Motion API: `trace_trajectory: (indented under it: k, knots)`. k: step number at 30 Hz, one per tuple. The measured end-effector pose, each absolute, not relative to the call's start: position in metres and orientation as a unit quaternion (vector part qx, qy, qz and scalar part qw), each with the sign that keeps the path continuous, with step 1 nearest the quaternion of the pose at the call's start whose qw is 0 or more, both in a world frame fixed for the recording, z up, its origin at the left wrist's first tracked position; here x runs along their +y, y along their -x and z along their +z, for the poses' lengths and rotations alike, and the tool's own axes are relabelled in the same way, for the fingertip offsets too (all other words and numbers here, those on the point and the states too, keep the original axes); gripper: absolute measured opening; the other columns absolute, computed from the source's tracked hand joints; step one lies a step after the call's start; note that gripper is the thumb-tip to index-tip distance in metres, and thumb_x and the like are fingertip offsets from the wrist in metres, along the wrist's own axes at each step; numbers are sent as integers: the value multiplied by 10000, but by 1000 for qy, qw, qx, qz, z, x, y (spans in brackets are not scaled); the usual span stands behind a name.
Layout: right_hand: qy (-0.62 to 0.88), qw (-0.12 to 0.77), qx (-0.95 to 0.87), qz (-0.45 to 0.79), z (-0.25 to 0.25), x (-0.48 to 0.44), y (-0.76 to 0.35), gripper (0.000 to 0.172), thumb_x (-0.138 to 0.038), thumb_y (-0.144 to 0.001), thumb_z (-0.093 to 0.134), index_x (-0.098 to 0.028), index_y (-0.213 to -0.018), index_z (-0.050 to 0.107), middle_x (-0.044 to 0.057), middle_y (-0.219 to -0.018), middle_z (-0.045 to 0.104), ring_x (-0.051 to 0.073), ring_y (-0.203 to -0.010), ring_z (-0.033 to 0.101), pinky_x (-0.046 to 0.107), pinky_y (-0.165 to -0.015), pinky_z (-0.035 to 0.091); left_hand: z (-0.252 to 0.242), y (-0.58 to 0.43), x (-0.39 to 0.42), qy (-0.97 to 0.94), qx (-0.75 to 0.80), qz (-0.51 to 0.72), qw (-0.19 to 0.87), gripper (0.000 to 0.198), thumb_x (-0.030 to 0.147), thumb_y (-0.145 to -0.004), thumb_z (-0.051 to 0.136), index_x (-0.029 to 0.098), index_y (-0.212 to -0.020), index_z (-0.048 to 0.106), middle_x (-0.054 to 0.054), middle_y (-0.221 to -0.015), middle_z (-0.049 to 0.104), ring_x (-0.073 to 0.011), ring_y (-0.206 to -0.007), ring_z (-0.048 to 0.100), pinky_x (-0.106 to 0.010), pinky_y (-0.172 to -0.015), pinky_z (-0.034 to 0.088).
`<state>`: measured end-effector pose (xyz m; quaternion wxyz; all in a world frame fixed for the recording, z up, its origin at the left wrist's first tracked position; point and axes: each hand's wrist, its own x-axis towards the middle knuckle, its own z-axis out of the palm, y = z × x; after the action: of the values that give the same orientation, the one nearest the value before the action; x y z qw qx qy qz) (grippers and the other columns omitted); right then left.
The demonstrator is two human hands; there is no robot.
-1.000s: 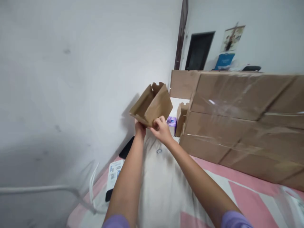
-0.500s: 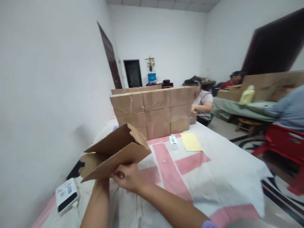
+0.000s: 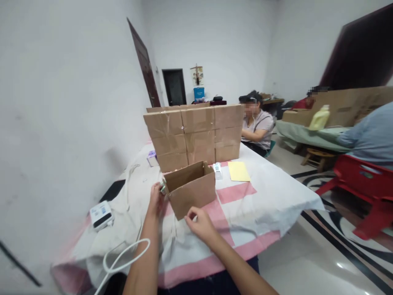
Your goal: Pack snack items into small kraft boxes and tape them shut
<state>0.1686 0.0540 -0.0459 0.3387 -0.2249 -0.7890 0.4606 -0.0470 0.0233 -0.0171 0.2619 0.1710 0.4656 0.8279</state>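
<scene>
An open-topped cardboard box [image 3: 193, 194] stands on the cloth-covered table [image 3: 264, 205] in front of me. At the box's left end, my left hand [image 3: 156, 196] has its fingers closed around a small shiny green-and-clear item [image 3: 163, 187], too small to name. My right hand [image 3: 198, 223] is by the box's lower front edge, thumb and forefinger pinched together. Whether anything is between those fingertips is too small to tell.
Behind the box rises a stack of taped cartons [image 3: 199, 139]. A yellow sheet [image 3: 238, 171] and a small clear-and-white pack [image 3: 217, 171] lie right of it. A white device [image 3: 102, 215] with a cable is at left. A person [image 3: 258, 127] sits beyond the stack.
The box, tilted and held up before, now stands upright on the table, farther right. My left hand has come out from behind it to its left end. The view has shifted.
</scene>
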Motion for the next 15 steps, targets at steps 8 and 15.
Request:
trace_trajectory:
  k: [8, 15]
  knots:
    - [132, 414, -738, 516, 91, 82, -174, 212, -380, -841, 712, -197, -935, 661, 70, -955, 739, 205, -892, 699, 336, -811, 558, 52, 43, -9, -322, 385, 860, 86, 633, 365, -673, 827, 338, -1205, 486, 8, -1224, 610, -170, -1017, 654, -307, -851, 560]
    - [5, 373, -739, 561, 125, 113, -137, 504, -387, -797, 762, -206, -1217, 550, 96, -1205, 695, 240, -1099, 692, 395, -938, 576, 74, -19, -24, -505, 487, 712, 29, 774, 291, -721, 845, 328, -1400, 474, -82, -1515, 511, -293, -1451, 426, -485, -1228, 330]
